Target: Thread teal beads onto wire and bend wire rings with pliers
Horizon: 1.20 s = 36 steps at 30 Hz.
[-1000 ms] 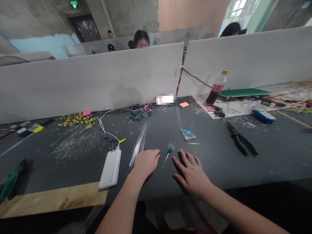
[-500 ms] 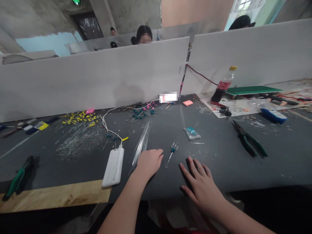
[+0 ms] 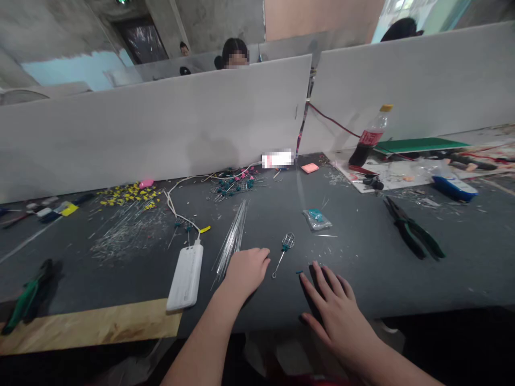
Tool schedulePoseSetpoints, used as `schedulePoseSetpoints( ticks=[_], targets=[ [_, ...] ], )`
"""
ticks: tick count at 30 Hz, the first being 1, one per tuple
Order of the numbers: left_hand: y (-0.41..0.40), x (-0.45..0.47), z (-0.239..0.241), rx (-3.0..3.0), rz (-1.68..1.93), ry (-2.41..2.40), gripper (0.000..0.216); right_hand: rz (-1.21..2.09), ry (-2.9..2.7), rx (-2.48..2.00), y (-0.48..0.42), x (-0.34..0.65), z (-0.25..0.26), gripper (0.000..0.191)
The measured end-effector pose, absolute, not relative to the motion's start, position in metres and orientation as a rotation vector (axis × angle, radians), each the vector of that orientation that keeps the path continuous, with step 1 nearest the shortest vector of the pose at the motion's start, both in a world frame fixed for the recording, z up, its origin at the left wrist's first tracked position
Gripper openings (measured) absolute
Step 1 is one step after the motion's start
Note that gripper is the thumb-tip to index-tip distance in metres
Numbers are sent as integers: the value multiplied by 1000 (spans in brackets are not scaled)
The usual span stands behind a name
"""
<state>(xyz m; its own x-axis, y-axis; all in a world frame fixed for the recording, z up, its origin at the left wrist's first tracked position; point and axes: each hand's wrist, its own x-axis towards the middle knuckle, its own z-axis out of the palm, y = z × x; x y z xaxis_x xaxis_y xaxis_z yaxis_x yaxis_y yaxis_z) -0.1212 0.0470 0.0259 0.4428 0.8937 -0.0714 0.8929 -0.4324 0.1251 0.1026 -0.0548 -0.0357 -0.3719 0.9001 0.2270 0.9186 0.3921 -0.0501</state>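
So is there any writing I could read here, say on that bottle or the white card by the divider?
Nothing reads clearly.
Bottle: the lettering on its red label is too small to read.
White card: blurred out, unreadable.
Green sign at the top edge: cut off, unreadable.

1. We are looking down on a long dark grey worktable (image 3: 362,252), with a pale plywood strip (image 3: 88,327) lying along its near left edge.
2. Two tall white partition boards (image 3: 161,134) are standing across it.
3. Beyond them we are seeing a bare grey concrete wall (image 3: 221,16), a dark doorway (image 3: 140,40) and a terracotta wall panel (image 3: 322,16).
4. Daylight is coming through a bright window (image 3: 392,6) at upper right.
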Motion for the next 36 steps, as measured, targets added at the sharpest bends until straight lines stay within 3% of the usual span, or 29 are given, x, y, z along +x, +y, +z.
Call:
schedulePoseSetpoints(
  ticks=[11, 21, 30, 36],
  targets=[
    [48, -121, 23, 2557, -2, 1576, 21, -69, -2405, -1767, -12, 88, -24, 60],
    [47, -118, 23, 2567, 10, 1569, 20, -161, -2432, -1599, -63, 94, -37, 64],
    [48, -118, 24, 2570, 36, 1571, 24, -62, -2423, -1733, -18, 76, -23, 61],
    [46, -121, 25, 2563, 55, 1586, 24, -177, -2440, -1625, -39, 86, -31, 62]
  ],
)
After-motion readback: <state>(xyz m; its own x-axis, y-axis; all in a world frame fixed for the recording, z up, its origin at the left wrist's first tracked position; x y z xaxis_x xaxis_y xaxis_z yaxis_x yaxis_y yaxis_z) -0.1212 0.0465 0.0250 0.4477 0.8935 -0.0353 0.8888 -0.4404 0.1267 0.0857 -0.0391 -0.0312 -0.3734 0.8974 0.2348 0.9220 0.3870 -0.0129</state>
